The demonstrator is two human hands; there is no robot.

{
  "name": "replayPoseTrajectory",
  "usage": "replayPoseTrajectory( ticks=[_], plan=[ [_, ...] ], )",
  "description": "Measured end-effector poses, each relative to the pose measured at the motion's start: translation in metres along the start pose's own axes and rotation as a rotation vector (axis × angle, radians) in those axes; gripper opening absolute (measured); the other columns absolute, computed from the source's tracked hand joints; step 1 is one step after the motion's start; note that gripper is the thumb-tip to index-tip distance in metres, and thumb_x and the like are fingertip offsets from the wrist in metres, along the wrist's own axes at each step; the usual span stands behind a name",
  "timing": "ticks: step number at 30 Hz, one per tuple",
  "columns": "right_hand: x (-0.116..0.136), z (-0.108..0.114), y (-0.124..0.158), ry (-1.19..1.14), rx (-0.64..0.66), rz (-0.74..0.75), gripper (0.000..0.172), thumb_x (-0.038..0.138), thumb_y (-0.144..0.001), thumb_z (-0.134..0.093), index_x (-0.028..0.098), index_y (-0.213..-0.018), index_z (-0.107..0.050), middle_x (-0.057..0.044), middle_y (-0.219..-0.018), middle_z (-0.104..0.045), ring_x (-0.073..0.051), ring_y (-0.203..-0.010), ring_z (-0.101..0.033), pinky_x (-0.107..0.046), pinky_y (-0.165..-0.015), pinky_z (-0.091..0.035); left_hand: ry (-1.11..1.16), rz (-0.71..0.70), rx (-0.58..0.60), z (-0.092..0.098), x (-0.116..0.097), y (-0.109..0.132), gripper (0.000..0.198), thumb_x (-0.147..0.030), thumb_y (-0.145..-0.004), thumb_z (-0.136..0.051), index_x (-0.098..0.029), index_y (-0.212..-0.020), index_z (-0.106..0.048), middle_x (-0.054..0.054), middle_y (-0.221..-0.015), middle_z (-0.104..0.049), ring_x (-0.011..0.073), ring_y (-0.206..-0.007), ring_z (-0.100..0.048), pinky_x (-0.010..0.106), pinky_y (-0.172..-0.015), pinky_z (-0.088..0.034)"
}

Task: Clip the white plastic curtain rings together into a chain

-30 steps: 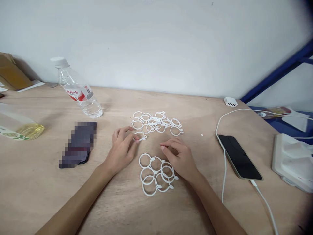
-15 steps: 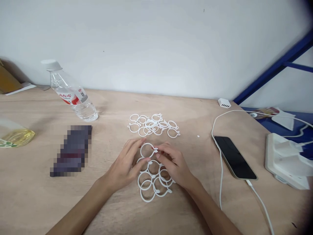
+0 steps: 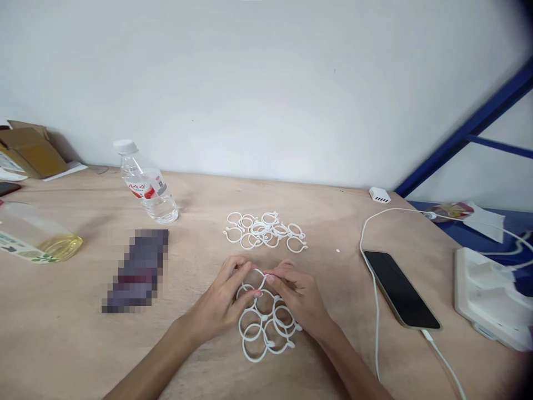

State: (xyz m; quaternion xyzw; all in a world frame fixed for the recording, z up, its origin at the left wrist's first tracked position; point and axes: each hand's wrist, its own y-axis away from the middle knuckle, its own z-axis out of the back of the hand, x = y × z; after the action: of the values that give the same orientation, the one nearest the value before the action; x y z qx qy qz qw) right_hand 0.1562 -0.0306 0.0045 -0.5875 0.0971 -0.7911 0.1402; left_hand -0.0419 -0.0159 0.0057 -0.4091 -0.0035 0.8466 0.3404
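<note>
One ring [image 3: 262, 272] is gripped by left hand [image 3: 225, 295] and right hand [image 3: 300, 294], near other rings [image 3: 265, 318] on the desk [image 3: 202, 216].

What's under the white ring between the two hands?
Below that ring you can see the wooden table and parts of other white rings. The left hand and right hand cover some spots, so what's beneath them can't be seen.
</note>
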Motion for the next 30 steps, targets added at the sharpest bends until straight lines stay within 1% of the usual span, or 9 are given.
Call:
replayPoseTrajectory(
  ticks=[6,9,12,16,19,21,23,27,30],
  plan=[
    [0.001,0.001,0.000,0.039,0.018,-0.016,0.021,0.028,-0.089,-0.057,0.019,-0.075,-0.070,-0.002,-0.066,-0.061,-0.016,-0.069,-0.053,-0.028,-0.063,-0.044,0.013,0.047,0.006,0.007,-0.002,-0.003,0.033,-0.040,-0.088,-0.058,-0.022,-0.116,-0.058,0.009,-0.113,-0.056,0.0232,-0.106,-0.055,0.037,-0.093,-0.049],
    [0.002,0.002,-0.002,0.091,0.092,-0.012,0.019,0.022,-0.089,-0.056,0.018,-0.076,-0.069,-0.003,-0.071,-0.064,-0.017,-0.075,-0.055,-0.030,-0.069,-0.045,-0.047,0.071,-0.100,0.010,0.006,-0.006,0.034,-0.040,-0.091,-0.052,-0.023,-0.120,-0.058,0.009,-0.117,-0.058,0.0253,-0.112,-0.052,0.044,-0.100,-0.043],
    [0.003,0.000,-0.001,0.175,0.162,0.060,0.018,0.012,-0.083,-0.057,0.019,-0.075,-0.071,-0.003,-0.072,-0.065,-0.019,-0.079,-0.055,-0.031,-0.073,-0.046,-0.155,0.161,-0.225,0.008,0.017,-0.013,0.035,-0.035,-0.095,-0.044,-0.023,-0.125,-0.056,0.010,-0.118,-0.058,0.0256,-0.112,-0.052,0.048,-0.101,-0.041],
    [0.001,-0.001,0.001,0.279,0.102,0.138,0.019,0.011,-0.082,-0.056,0.020,-0.077,-0.072,-0.005,-0.073,-0.065,-0.020,-0.080,-0.055,-0.034,-0.075,-0.046,-0.330,0.120,-0.205,-0.002,0.028,-0.024,0.036,-0.030,-0.092,-0.049,-0.024,-0.126,-0.056,0.010,-0.119,-0.056,0.0274,-0.111,-0.050,0.051,-0.096,-0.044],
    [-0.004,0.001,-0.001,0.317,-0.015,0.123,0.019,0.015,-0.086,-0.053,0.020,-0.078,-0.069,-0.005,-0.076,-0.067,-0.021,-0.082,-0.056,-0.037,-0.079,-0.046,-0.359,0.087,-0.216,-0.009,0.030,-0.029,0.021,-0.024,-0.090,-0.050,-0.022,-0.107,-0.064,0.010,-0.114,-0.055,0.0273,-0.108,-0.049,0.050,-0.094,-0.046],
    [-0.007,0.004,-0.003,0.331,-0.073,0.090,0.019,0.017,-0.086,-0.053,0.020,-0.075,-0.068,-0.006,-0.076,-0.067,-0.022,-0.082,-0.056,-0.038,-0.079,-0.046,-0.352,0.086,-0.224,-0.010,0.030,-0.029,0.015,-0.022,-0.090,-0.049,-0.020,-0.094,-0.064,0.011,-0.110,-0.055,0.0272,-0.107,-0.049,0.050,-0.094,-0.046],
    [-0.009,0.006,-0.004,0.328,-0.107,0.045,0.020,0.019,-0.087,-0.052,0.020,-0.073,-0.067,-0.006,-0.075,-0.068,-0.023,-0.082,-0.056,-0.038,-0.078,-0.046,-0.346,0.077,-0.223,-0.009,0.027,-0.027,0.014,-0.022,-0.091,-0.048,-0.019,-0.089,-0.062,0.011,-0.110,-0.055,0.0275,-0.108,-0.049,0.051,-0.095,-0.046],
    [-0.010,0.007,-0.004,0.255,-0.119,-0.031,0.018,0.021,-0.086,-0.053,0.019,-0.086,-0.071,-0.007,-0.083,-0.070,-0.023,-0.087,-0.059,-0.038,-0.082,-0.047,-0.243,0.056,-0.178,-0.005,0.014,-0.019,0.013,-0.024,-0.094,-0.042,-0.020,-0.092,-0.055,0.012,-0.124,-0.054,0.0264,-0.121,-0.048,0.048,-0.101,-0.044],
    [-0.007,0.005,-0.003,0.165,-0.073,-0.078,0.021,0.023,-0.084,-0.056,0.018,-0.097,-0.072,-0.007,-0.091,-0.070,-0.022,-0.088,-0.061,-0.036,-0.079,-0.048,-0.087,0.076,-0.099,-0.003,0.003,-0.013,0.013,-0.024,-0.096,-0.039,-0.021,-0.096,-0.051,0.010,-0.117,-0.060,0.0230,-0.116,-0.054,0.042,-0.098,-0.047]
  ],
)
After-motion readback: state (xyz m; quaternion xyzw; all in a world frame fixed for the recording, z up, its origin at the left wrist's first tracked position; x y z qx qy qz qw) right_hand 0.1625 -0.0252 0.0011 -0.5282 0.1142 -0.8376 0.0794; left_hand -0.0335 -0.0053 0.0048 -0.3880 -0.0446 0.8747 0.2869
